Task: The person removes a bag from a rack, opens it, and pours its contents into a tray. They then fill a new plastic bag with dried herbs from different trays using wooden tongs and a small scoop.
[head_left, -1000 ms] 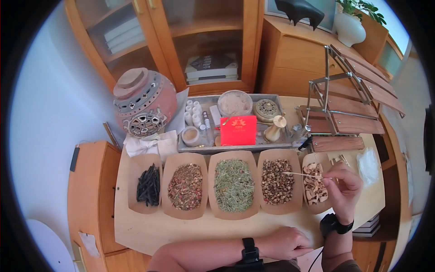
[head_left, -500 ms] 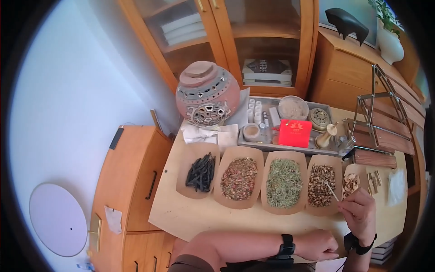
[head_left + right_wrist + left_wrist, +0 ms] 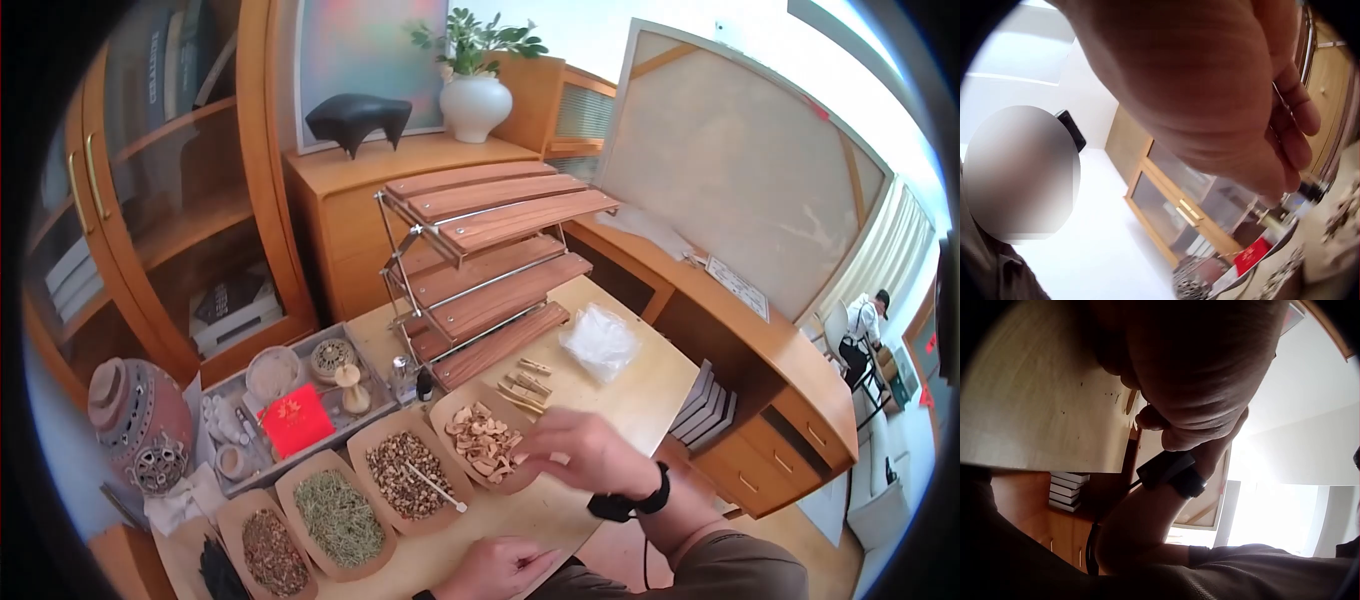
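Note:
My right hand is at the near right edge of a paper tray of dried tan slices, its fingers loosely bent with nothing visible between them. A thin pale stick with a whitish end lies across the neighbouring tray of brown dried pieces. My left hand rests at the table's near edge, fingers loosely curled around nothing. Further left stand trays of green dried herb, reddish mixed bits and dark sticks.
Behind the trays is a grey tray with a red packet and jars. A folding wooden-slat rack, small peg-like pieces and a clear plastic bag stand beyond. A clay pot is at left; another person sits far right.
The thin stick, earlier pinched in my right hand, now lies on the tray of brown pieces. The right hand has moved to the slices' tray. The head view has swung right.

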Demonstrator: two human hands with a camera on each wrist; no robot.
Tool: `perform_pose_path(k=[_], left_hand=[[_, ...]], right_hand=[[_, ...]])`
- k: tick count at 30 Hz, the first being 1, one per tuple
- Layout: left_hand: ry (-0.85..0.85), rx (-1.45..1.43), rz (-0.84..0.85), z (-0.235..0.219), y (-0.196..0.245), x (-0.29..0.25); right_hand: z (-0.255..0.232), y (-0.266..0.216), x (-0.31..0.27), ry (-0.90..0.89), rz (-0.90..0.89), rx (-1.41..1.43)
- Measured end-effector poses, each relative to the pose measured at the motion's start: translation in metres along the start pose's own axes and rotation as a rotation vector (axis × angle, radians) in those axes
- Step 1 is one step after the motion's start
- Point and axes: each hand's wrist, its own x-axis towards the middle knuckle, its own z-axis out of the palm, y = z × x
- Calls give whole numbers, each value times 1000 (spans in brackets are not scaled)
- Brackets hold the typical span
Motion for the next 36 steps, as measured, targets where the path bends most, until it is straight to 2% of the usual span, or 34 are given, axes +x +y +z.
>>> perform_pose_path(k=[3,5,6,8,11,12,13,16,22,24,25,27,28,30,31,33,34,36], left_hand=[[32,16,34,6,-7,1],[16,18,42,5,-7,1],[3,19,46,4,-8,2],[4,27,45,4,-8,1],[-9,65,27,7,-12,-1],[-20,95,10,8,-14,-1],[-21,99,10,8,-15,-2],[-19,80,9,8,-14,-1],[-31,87,-9,10,-18,-3],[-29,91,9,9,-17,-2],[-28,92,9,9,-17,-2],[-28,84,4,8,-15,-1],[-25,86,4,7,-15,0],[10,73,42,9,-14,0],[13,69,38,7,-16,-1],[-159,-204,-312,-3,-27,-6],[-149,-208,-325,-3,-33,-6],[-54,-417,-73,-4,-41,-9]], right_hand=[[-20,58,-22,240,274,-111],[-36,97,-34,288,491,-241],[-42,114,-39,290,486,-239],[-48,145,-48,339,607,-349],[-50,171,-54,314,571,-480],[-49,178,-55,227,632,-499],[-46,185,-58,231,631,-496],[-36,192,-61,197,696,-397],[-37,182,-59,257,814,-272],[-38,180,-59,458,766,-322],[-40,178,-60,458,765,-322],[-51,152,-53,731,357,-529],[-55,134,-50,731,353,-526],[-59,79,-42,750,179,-540],[-55,57,-43,699,87,-527],[-39,19,-49,568,-52,-523],[-30,12,-55,508,-139,-448],[-11,-6,-63,413,-159,-394]])
